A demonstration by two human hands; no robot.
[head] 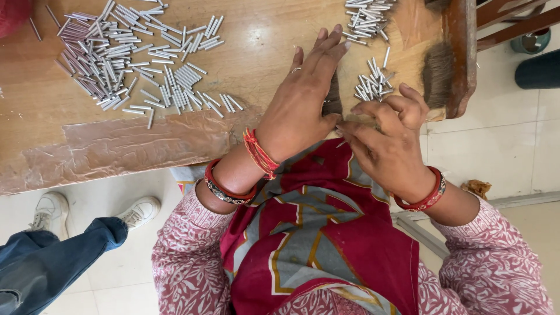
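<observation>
The wooden tabletop (256, 64) carries a big spread of small metal tubes (125, 55) at far left, a smaller heap (364, 17) at top, and a little cluster (373, 86) just beyond the right hand (388, 140).

The left hand (303, 102) lies flat, fingers (324, 49) stretched long and pointing away from the body, pressing on a dark tuft of bristles (333, 99) at the tabletop edge. The tuft's long axis runs away from the body, approx. along the fingers.

The right hand touches it from the right side, fingers curled narrow in a pinch w/ something thin; what exactly, I cannot tell.

Most of the tuft is hidden under the left palm. A second tuft (437, 73) lies further right.
</observation>
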